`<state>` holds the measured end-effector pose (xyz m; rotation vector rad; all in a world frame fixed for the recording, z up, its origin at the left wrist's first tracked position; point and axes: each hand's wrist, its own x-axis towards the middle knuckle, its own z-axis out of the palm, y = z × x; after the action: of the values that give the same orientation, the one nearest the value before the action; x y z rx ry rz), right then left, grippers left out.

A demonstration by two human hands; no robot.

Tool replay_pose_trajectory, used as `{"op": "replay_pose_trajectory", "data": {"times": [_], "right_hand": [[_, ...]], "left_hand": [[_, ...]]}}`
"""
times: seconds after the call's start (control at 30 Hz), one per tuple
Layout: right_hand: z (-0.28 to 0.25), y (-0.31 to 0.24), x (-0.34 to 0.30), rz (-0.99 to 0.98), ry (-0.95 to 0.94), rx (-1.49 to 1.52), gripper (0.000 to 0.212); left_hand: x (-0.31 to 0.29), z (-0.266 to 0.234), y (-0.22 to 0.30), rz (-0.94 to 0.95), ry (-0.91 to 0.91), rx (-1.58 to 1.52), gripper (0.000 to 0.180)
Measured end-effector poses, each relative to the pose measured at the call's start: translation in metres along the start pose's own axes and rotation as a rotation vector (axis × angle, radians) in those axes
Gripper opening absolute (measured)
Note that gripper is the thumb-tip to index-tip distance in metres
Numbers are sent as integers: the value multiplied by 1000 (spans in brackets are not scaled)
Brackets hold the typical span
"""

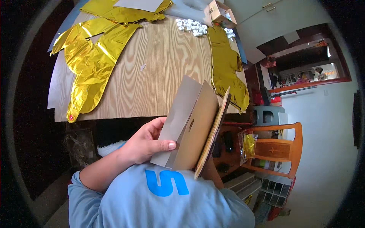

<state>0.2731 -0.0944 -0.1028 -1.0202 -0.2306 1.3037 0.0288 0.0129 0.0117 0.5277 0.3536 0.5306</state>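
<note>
"What colours does the folded card [192, 140] show?"

"Grey on its left panel, brown on the middle one."

"And the tabletop [163, 76]?"

"Pale tan with wavy, darker wood grain. The foil sheets [93, 68] are shiny gold-yellow."

"Those little pieces [191, 27]?"

"White. The shirt [125, 201] is light blue with a brighter blue marking [161, 192], and the wooden chair [273, 151] is orange-brown"
</note>
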Motion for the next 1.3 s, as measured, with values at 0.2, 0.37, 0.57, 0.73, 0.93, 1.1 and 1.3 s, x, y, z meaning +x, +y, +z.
{"op": "replay_pose_trajectory", "data": {"times": [0.2,0.37,0.57,0.73,0.93,1.1,1.3], "right_hand": [[4,-2,-1,-5,-5,2,50],[3,0,1,-3,-24,14,48],[4,-3,0,-9,-32,14,46],[3,-3,2,-4,-50,20,44],[2,-5,2,-8,-82,49,42],[0,-9,7,-4,-163,112,41],[-2,-16,12,8,-393,251,39]], "left_hand": [[1,-3,-1,-25,-22,-59,60],[1,-5,-3,-35,-34,-83,60],[1,-6,-7,-66,-58,-124,59],[3,-6,-11,-77,-91,-193,57],[5,-6,-13,-162,-58,-219,55],[3,-1,-8,-8,-1,-125,51],[-2,-7,-1,31,68,21,30]]}}
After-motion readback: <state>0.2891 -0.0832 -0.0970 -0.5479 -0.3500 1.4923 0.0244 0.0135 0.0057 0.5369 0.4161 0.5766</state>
